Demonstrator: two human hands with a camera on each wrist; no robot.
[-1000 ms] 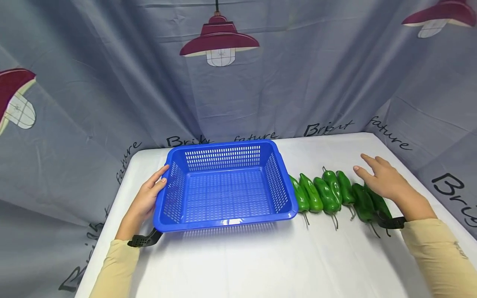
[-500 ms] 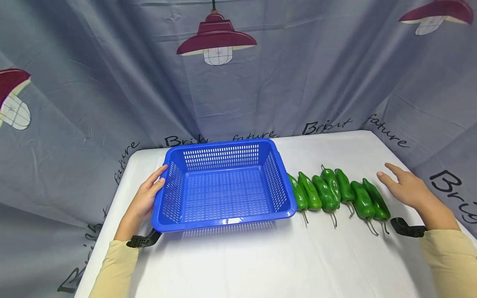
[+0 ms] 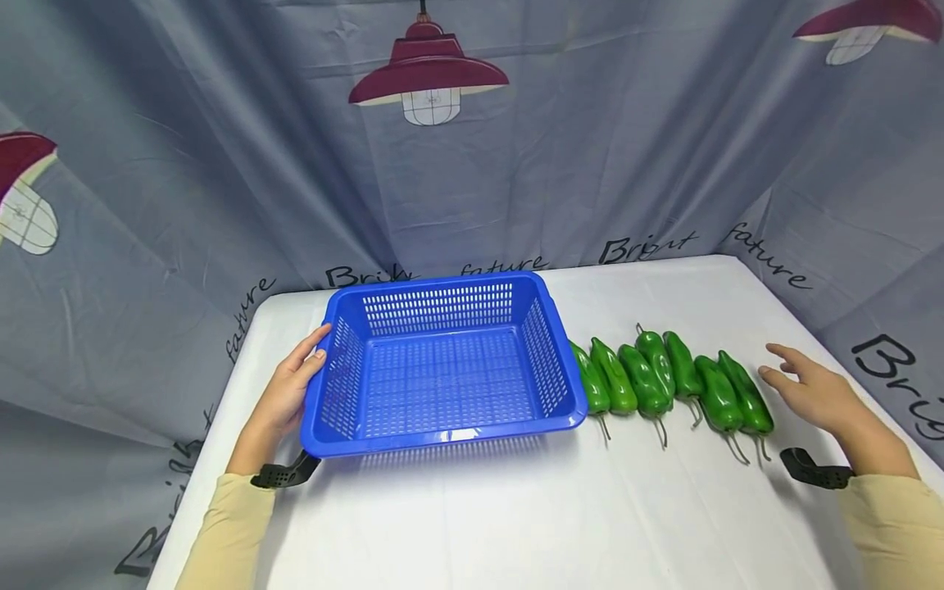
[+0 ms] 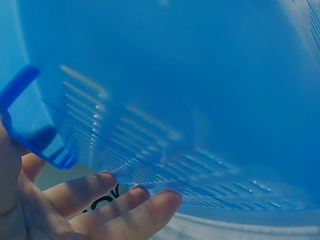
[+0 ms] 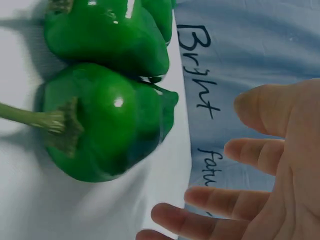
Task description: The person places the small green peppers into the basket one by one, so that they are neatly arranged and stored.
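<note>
Peppers [image 3: 682, 365] lie unmoved, the right hand [image 3: 814, 397] now drawn off rightward.

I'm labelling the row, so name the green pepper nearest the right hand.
The rightmost green pepper, at the row's end; the other peppers all lie farther left, toward the blue basket.

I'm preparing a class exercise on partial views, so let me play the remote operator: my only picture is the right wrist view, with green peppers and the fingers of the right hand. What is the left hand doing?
Observer: The left hand is holding a blue basket by its left end.
Operator: My picture cuts off the row of peppers. How many are there?
Observer: Seven green peppers show in the head view.
Operator: Does the basket stand well apart from that row?
Observer: Not as seen from the head view: the basket's right edge covers part of the leftmost pepper.
</note>
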